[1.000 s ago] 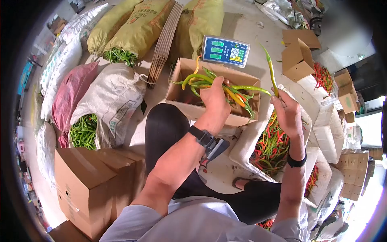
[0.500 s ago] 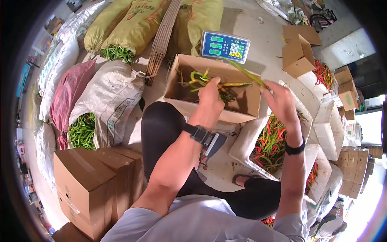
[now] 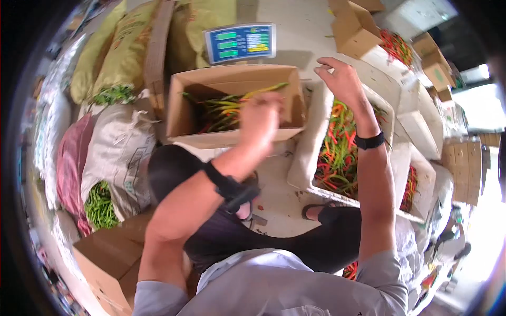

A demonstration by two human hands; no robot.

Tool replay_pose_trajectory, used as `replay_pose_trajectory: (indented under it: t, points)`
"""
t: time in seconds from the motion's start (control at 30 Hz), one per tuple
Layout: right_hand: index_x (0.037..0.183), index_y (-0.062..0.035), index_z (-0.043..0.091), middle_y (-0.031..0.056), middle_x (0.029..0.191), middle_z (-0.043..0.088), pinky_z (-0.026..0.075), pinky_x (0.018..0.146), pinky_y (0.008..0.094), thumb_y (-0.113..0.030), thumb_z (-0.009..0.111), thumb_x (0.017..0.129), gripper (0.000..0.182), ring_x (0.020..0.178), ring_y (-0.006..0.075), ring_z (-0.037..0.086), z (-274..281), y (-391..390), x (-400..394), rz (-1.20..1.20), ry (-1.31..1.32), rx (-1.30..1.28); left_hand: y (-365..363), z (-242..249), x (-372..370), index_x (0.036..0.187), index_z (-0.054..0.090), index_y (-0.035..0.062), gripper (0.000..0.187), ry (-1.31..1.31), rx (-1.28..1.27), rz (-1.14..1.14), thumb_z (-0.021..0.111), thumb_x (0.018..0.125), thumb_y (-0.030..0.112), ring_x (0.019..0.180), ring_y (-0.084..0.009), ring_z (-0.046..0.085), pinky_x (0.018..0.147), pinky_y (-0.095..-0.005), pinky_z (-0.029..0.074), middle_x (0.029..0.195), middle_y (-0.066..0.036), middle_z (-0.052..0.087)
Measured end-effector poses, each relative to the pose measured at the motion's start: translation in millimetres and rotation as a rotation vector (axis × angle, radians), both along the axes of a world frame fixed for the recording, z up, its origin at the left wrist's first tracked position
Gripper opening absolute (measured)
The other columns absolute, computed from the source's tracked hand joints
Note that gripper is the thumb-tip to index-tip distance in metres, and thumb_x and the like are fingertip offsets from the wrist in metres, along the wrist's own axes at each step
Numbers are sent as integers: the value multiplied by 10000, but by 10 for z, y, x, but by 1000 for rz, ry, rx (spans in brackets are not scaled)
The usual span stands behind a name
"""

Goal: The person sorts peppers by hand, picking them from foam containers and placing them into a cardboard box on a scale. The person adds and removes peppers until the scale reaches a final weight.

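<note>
My left hand (image 3: pixel 261 117), blurred by motion, is over the open cardboard box (image 3: pixel 184 132) with its fingers closed on a bunch of long chili peppers (image 3: pixel 224 111). Green, yellow and red ones fan out to its left, and a yellow-green tip sticks out past the knuckles. To the right, my right hand (image 3: pixel 340 79) is raised over the far end of a white foam box (image 3: pixel 302 158). Its fingers are apart and hold nothing. Red and green chili peppers (image 3: pixel 337 150) fill that foam box below the wrist.
A scale display (image 3: pixel 241 43) stands behind the cardboard box. Yellow sacks (image 3: pixel 129 45) and a white sack of green peppers (image 3: pixel 118 152) lie at left. A closed carton (image 3: pixel 113 253) sits near my left elbow. More foam boxes (image 3: pixel 421 124) line the right side.
My right hand has let go of the long green pepper and lifted away with its fingers spread. My left hand has swung within the box. The whole view has shifted.
</note>
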State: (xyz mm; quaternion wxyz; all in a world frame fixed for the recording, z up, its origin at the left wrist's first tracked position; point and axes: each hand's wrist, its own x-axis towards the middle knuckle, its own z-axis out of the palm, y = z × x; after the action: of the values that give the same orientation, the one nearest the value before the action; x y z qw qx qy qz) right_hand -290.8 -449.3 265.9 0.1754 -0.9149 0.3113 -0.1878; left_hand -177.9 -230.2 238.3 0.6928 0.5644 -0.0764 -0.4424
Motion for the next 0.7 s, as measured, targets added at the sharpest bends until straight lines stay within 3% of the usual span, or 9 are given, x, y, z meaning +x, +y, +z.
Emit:
replay_pose_trajectory:
  t: [0.1,0.17,0.23,0.3,0.4,0.43,0.47,0.53,0.7]
  points:
    - [1196,-20,686,240,1108,715,529,937,468,-307,719,861,442,1076,410,672,-168,-494,-857,-101,264,52,-201,15,239,1111,678,40,229,-86,-20,95,635,886,51,880,-175,685,761,-326,526,973,-70,718]
    - [1198,-2,676,248,1120,711,526,940,473,-310,741,840,477,1084,410,671,-686,-942,-1468,-163,366,25,-332,10,382,1150,652,23,229,-29,-79,89,659,922,43,911,-185,690,805,-333,535,1019,-80,720]
    - [1258,-2,651,227,1067,735,534,913,396,-251,774,818,520,1014,315,721,-1301,-1348,-2036,-142,221,63,-431,36,399,1103,659,24,193,20,-123,90,667,910,28,880,-181,684,779,-321,529,981,-79,710]
    - [1363,47,559,262,1189,698,521,963,401,-316,832,755,760,1115,335,688,-1312,-1209,-2175,-342,332,255,-503,-46,391,1118,659,27,193,45,-114,55,655,925,35,907,-187,680,802,-324,529,1016,-82,708]
    - [1530,89,312,319,1335,608,497,1041,392,-425,868,692,1129,1231,376,628,-1793,-1180,-2099,-627,375,361,-552,-88,242,1128,660,31,187,31,-52,-4,635,943,41,934,-182,674,816,-312,527,1045,-84,701]
    - [1565,85,180,325,1389,557,486,1075,444,-492,859,668,1264,1288,455,562,-1767,-1155,-1975,-643,426,423,-545,-87,186,1148,652,38,194,17,-43,-70,620,957,51,943,-181,667,836,-319,524,1051,-75,698]
    - [1600,21,133,301,1554,386,419,1138,482,-498,852,682,1276,1390,472,447,-2049,-1196,-1899,-695,409,372,-538,-83,138,1169,644,44,202,2,-34,-135,605,971,62,951,-180,661,856,-325,522,1057,-66,695]
    - [1610,-39,132,261,1628,268,348,1170,536,-514,835,707,1239,1455,444,358,-1812,-1060,-1455,-830,482,493,-543,-73,28,1154,641,38,183,-39,-36,-166,586,981,63,936,-169,653,833,-312,523,1048,-73,692]
    - [1593,-66,183,219,1632,257,334,1132,613,-533,824,741,1164,1433,447,366,-2307,-1290,-957,-1088,377,459,-561,-11,-225,1107,641,25,141,-161,-33,-318,562,991,43,876,-149,642,781,-284,510,980,-70,686]
